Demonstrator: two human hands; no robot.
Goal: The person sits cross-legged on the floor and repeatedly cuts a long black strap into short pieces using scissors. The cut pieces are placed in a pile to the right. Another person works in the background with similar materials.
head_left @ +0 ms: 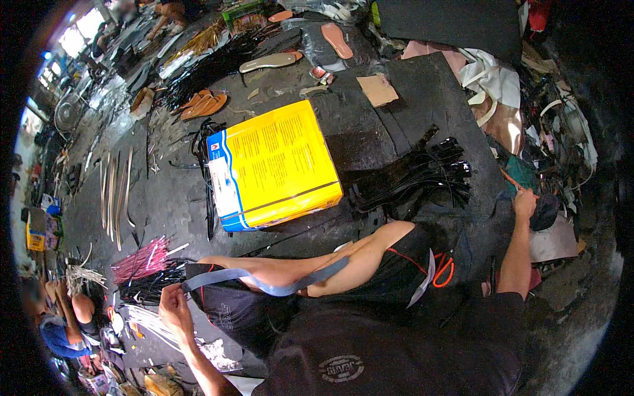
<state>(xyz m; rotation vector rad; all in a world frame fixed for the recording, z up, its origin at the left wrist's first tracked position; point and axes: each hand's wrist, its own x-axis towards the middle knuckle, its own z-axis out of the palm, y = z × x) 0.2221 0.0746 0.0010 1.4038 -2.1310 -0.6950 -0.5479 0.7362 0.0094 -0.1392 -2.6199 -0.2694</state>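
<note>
My left hand (175,309) pinches one end of a long blue-grey strap (271,285), which curves across my bare legs. Far out to the right, my right hand (526,203) is closed around a slim orange stick-like thing (510,178), whose exact kind I cannot make out. It lies against a dark green object (524,170) among scraps. Beyond my legs, a yellow box (284,165) with a blue and white end rests on a dark ground sheet, apart from both hands. A bundle of shiny black strips (422,173) extends from its right side.
Pink and black strips (145,263) and white strips (152,322) lie near my left hand. Orange sandals (205,104), insoles (337,41) and a tan piece of card (377,90) lie farther off. Scraps pile up at right. Another person (66,323) sits at lower left.
</note>
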